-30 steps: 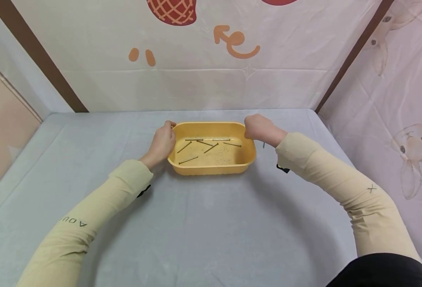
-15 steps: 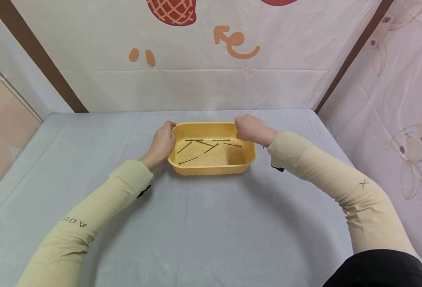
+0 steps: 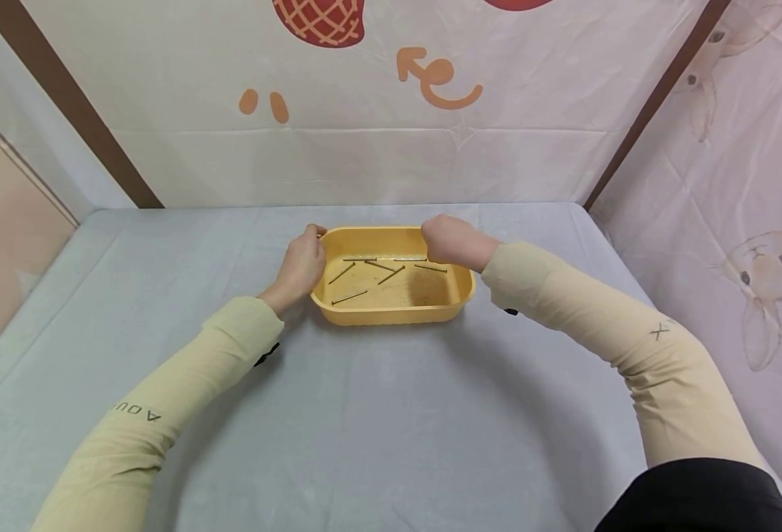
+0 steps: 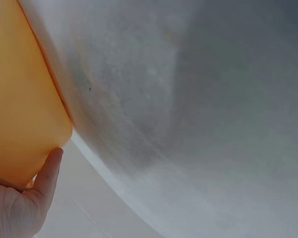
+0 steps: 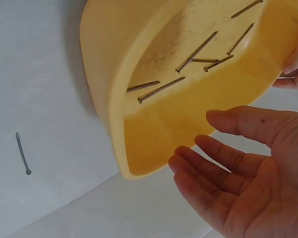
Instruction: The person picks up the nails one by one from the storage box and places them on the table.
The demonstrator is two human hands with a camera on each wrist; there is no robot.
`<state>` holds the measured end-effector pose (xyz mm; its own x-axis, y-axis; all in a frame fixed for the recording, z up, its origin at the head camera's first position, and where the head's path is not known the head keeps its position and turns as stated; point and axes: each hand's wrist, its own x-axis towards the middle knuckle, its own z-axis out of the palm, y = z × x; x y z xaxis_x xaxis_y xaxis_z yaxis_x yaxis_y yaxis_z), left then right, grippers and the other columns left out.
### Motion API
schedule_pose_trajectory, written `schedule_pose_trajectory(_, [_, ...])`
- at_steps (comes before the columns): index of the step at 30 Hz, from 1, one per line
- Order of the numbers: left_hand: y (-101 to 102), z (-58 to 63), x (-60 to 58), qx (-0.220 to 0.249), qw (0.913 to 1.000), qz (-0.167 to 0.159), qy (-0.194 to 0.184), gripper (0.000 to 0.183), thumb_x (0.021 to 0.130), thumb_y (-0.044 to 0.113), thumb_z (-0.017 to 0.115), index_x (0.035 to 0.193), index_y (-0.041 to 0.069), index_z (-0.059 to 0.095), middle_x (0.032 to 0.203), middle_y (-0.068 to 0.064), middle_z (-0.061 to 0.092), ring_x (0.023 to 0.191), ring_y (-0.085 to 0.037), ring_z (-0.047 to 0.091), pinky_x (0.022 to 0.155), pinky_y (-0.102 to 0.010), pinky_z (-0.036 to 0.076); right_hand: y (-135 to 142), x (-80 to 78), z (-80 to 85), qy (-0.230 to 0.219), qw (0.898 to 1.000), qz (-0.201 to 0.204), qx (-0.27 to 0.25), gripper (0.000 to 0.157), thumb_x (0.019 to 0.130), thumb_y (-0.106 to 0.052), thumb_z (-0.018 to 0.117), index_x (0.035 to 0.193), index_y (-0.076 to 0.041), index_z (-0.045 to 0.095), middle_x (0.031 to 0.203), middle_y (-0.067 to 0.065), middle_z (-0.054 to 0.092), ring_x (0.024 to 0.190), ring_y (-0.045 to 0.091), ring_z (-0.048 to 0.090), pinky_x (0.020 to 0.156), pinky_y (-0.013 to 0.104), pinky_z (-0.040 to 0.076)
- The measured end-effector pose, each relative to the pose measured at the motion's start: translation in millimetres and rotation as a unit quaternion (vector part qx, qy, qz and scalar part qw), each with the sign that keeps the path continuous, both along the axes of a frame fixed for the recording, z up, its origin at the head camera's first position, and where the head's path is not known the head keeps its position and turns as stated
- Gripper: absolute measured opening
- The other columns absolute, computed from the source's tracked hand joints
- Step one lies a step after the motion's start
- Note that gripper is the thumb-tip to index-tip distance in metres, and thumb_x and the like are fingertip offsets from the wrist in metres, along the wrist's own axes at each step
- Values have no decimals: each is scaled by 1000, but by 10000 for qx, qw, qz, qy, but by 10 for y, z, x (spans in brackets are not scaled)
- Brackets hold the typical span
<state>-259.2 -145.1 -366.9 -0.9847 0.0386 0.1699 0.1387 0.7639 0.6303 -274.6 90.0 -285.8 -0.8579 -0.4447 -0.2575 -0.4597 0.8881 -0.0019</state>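
Note:
A yellow oblong plastic tub [image 3: 391,315] stands on the cloth-covered table, with several metal nails [image 3: 348,297] scattered over its floor. My left hand [image 3: 300,264] grips the tub's left end at the rim. In the left wrist view, a digit of that hand [image 4: 27,203] lies against the outer wall of the tub [image 4: 25,89]. Over the tub's far right part hovers my right hand [image 3: 455,241]. Seen from the right wrist, this hand [image 5: 238,168] has loosely bent, spread fingers and holds nothing; the nails [image 5: 197,51] lie apart from it.
One loose nail [image 5: 23,154] lies on the table outside the tub's right end; in the head view the right arm covers it. A pale blue cloth [image 3: 391,414] covers the table. Behind its far edge hangs a printed curtain [image 3: 364,162].
My right hand has moved left, from the tub's right end to over its inside, showing no nail in its fingers. The left hand and the tub have stayed put.

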Motion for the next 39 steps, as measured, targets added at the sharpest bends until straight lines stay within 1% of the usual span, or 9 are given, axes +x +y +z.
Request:
schedule_pose_trajectory(4, [-1, -7, 2, -4, 10000, -17, 2, 35, 96, 7, 24, 124, -6, 40, 118, -26, 53, 110, -34, 51, 91, -43, 44, -20, -12, -11, 4, 9999, 93, 101, 8, 79, 3, 48, 80, -4, 51, 69, 4, 41, 62, 16, 36, 51, 25, 32])
schedule_pose_trajectory(8, [-1, -10, 3, 11, 10000, -19, -8, 35, 95, 7, 24, 124, -6, 40, 119, -26, 52, 110, -34, 51, 92, -43, 43, -36, -25, -14, -4, 9997, 192, 180, 8, 79, 2, 49, 79, -5, 49, 69, 3, 40, 64, 16, 35, 53, 26, 31])
schedule_pose_trajectory(18, [-2, -13, 10, -5, 10000, -9, 25, 35, 96, 7, 24, 123, -6, 40, 118, -26, 52, 110, -34, 51, 92, -43, 43, -105, -58, -10, -322, 9966, 350, 673, 10, 80, 3, 47, 80, -7, 47, 71, 3, 40, 64, 16, 35, 54, 25, 29])
schedule_pose_trajectory(28, [1, -22, 9, 13, 10000, -2, 29, 35, 96, 7, 25, 123, -6, 41, 118, -26, 52, 109, -33, 51, 91, -43, 44, -162, -125, -47, -690, 9929, 325, 918, 13, 78, 4, 44, 80, -8, 45, 72, 3, 36, 62, 15, 31, 53, 26, 25])
schedule_pose_trajectory(33, [10, -3, 14, 2, 10000, -10, -41, 35, 96, 7, 24, 124, -6, 40, 119, -26, 52, 110, -33, 51, 91, -43, 44, -173, -169, -73, -907, 9911, 155, 959, 13, 79, 4, 43, 81, -8, 44, 70, 2, 32, 59, 14, 26, 52, 26, 23])
schedule_pose_trajectory(39, [10, 4, 10, 6, 9999, -11, -103, 35, 96, 7, 23, 124, -6, 39, 118, -26, 52, 110, -33, 51, 91, -42, 44, -201, -220, -120, -997, 9897, -16, 1030, 11, 81, 2, 45, 86, -7, 47, 72, 3, 33, 60, 14, 28, 53, 27, 24])
